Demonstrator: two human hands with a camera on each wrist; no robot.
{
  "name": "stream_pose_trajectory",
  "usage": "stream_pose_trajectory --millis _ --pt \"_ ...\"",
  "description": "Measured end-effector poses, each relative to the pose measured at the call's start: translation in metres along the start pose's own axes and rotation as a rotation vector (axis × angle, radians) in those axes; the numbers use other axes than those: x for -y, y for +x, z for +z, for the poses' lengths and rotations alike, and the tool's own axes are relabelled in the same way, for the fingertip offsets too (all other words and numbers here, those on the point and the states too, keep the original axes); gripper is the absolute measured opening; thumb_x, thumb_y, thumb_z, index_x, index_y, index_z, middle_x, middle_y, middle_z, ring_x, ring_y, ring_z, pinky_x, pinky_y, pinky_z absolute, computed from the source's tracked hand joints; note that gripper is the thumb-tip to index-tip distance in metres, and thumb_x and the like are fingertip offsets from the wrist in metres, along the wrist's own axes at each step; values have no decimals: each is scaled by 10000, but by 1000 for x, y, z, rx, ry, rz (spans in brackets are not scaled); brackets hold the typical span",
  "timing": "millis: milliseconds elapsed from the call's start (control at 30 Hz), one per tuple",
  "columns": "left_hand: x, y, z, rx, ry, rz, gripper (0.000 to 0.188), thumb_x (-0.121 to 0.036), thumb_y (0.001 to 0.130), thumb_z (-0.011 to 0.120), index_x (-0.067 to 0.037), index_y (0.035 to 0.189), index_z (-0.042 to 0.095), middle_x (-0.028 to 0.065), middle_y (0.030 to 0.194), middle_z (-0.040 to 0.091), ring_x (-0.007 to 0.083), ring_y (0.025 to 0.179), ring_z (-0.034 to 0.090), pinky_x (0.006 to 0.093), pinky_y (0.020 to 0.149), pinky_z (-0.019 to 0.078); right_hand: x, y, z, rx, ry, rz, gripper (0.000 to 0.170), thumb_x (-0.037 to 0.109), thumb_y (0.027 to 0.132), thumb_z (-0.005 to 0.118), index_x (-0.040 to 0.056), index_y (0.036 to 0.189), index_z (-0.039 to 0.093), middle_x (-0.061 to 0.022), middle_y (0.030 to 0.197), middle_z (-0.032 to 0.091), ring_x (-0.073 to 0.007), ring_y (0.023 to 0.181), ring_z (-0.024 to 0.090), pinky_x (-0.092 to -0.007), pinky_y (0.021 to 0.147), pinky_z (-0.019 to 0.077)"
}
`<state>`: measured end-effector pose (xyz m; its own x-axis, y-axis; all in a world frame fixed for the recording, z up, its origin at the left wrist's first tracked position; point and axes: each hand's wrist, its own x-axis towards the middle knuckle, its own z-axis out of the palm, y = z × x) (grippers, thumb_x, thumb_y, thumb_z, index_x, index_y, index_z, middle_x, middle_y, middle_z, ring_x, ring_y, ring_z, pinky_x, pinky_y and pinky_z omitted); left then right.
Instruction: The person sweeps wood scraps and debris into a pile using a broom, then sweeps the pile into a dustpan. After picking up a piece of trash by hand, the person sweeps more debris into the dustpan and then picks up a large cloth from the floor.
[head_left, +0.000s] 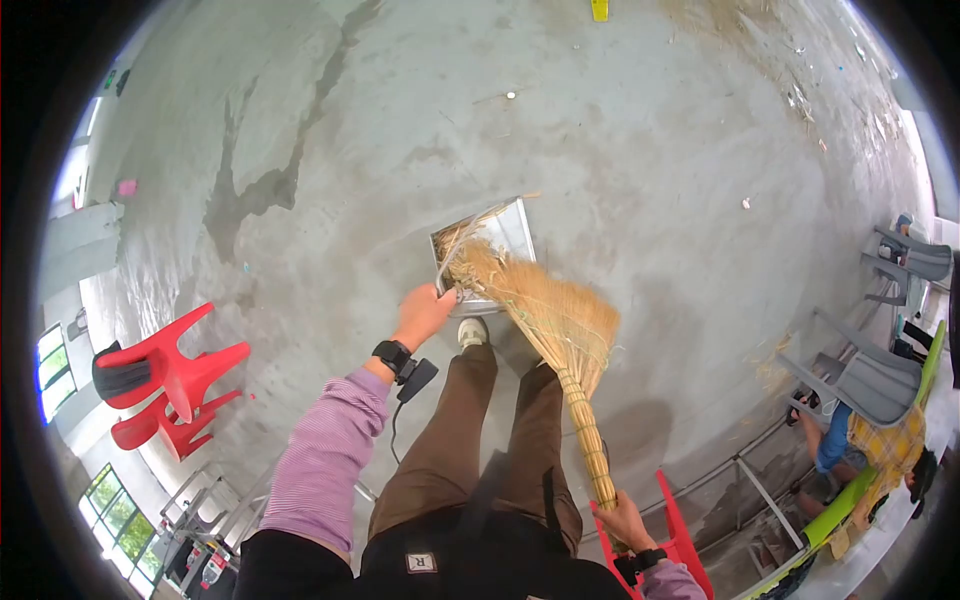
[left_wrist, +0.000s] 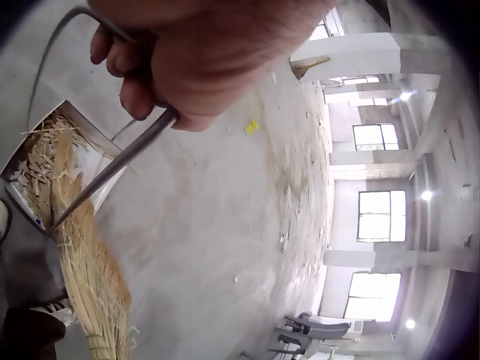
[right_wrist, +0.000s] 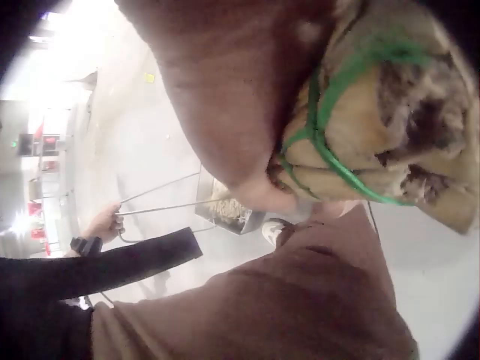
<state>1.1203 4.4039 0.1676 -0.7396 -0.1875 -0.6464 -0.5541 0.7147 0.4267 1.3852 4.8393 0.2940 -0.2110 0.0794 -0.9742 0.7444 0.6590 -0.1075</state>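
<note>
My left hand (head_left: 425,315) grips the bent metal handle (left_wrist: 120,161) of a dustpan (head_left: 516,232), which sits on the floor just beyond my shoe. Loose straw bits (left_wrist: 34,161) lie inside the pan, as the left wrist view shows. A straw broom (head_left: 550,305) slants across from the lower right, its bristle tips over the pan's opening. Low at the right, my right hand (head_left: 625,522) is wrapped round the end of the broom's bound handle. In the right wrist view, green ties (right_wrist: 322,135) circle that handle end.
Red plastic chairs (head_left: 180,365) stand at the left, and part of another red chair (head_left: 685,540) shows behind my right hand. Grey chairs (head_left: 870,380) and a seated person (head_left: 835,440) are at the right. A yellow object (head_left: 599,10) lies far ahead on the stained concrete floor (head_left: 650,130).
</note>
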Motion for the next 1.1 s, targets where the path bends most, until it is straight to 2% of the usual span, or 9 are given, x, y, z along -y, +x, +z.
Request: stream_pose_trajectory --millis 167,367,467,567,667,767,867,967,1100 --pt "36 -6 -19 -7 -68 -7 415 -366 778 506 18 638 574 189 590 569 358 578 562 436 566 428 -16 -16 -16 -71 55 115 384 228 690 679 -16 924 498 -177 769 608 -256 692 629 -381 607 487" --pt "73 -32 -38 -36 -191 -35 443 -350 793 525 22 554 543 133 493 537 252 467 536 370 499 412 -46 14 -17 -272 -161 -68 323 166 698 652 -13 904 479 -120 699 565 -204 554 602 -332 494 483" --pt "92 -51 -31 -77 -209 -62 438 -346 800 529 19 559 545 117 487 538 220 454 531 351 484 408 -69 39 -17 -225 -31 17 422 207 674 659 -17 998 509 -194 795 607 -313 750 625 -404 669 483" --pt "100 -64 -36 -91 -250 -132 427 -337 801 536 18 563 545 115 488 539 214 455 532 347 478 407 -22 35 -29 -179 -15 72 415 207 675 656 -37 978 509 -192 786 604 -309 750 623 -406 667 481" --pt "112 -79 -27 -142 -281 -175 417 -325 798 543 20 564 542 115 489 541 211 456 534 349 475 408 -24 56 -37 -190 -63 -48 378 197 683 642 -48 936 505 -187 757 594 -288 680 621 -393 607 485" --pt "136 -84 -28 -181 -314 -206 414 -319 795 546 23 561 539 114 488 542 213 457 535 351 476 408 18 74 -39 -208 26 -98 322 130 691 665 -41 888 478 -99 661 551 -177 495 565 -324 451 470" --pt "163 -100 -25 -204 -347 -245 410 -316 789 549 26 564 542 112 488 542 206 462 537 350 477 408 64 79 -49 -268 5 -196 291 124 701 661 -35 863 478 -87 653 547 -168 489 551 -313 439 462" --pt "184 -125 -21 -223 -386 -275 408 -315 784 549 30 567 545 104 485 537 196 467 537 346 477 403 111 69 -65 -127 62 -199 323 185 718 644 -27 911 494 -110 709 569 -206 601 588 -337 521 474" --pt "187 -151 -12 -257 -456 -349 387 -296 778 549 32 571 547 80 488 536 177 471 527 337 474 394 213 21 -87 255 279 -145 224 169 810 601 8 926 496 -62 739 560 -156 593 572 -294 511 487"
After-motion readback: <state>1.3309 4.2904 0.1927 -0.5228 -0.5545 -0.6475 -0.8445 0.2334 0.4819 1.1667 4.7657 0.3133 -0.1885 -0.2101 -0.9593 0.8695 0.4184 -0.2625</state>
